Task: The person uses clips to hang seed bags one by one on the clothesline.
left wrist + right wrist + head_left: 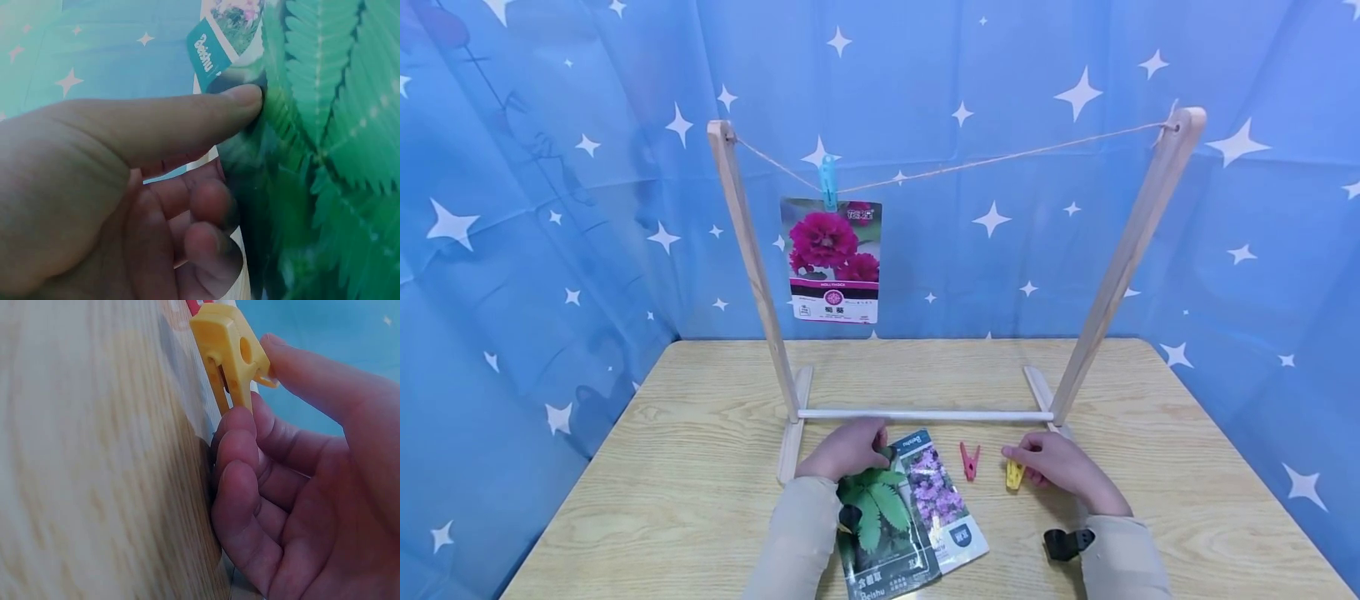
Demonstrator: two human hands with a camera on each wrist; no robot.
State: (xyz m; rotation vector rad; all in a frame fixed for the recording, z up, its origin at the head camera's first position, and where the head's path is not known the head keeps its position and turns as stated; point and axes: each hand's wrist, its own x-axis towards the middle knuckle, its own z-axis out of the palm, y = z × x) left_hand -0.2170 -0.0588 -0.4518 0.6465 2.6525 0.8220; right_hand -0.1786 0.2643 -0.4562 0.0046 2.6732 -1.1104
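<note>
My left hand [848, 450] pinches the top edge of a dark green seed packet [880, 533] with a leaf picture; its thumb presses on the front in the left wrist view. Partly under that packet lies a second seed packet [951, 521] with purple flowers. With thumb and fingertips, my right hand [1060, 465] pinches a yellow clothespin [228, 350] just over the table. A pink clothespin [970, 461] lies between the two hands. Behind them, a blue clothespin [828, 179] holds a hollyhock seed packet [833, 262] on the string [1000, 158].
A wooden frame stands on the table [685, 467], with a left post [752, 258], a right post [1123, 267] and a low crossbar [925, 414]. The string sags toward the hanging packet. A blue curtain [955, 67] with white stars surrounds the table's back and sides.
</note>
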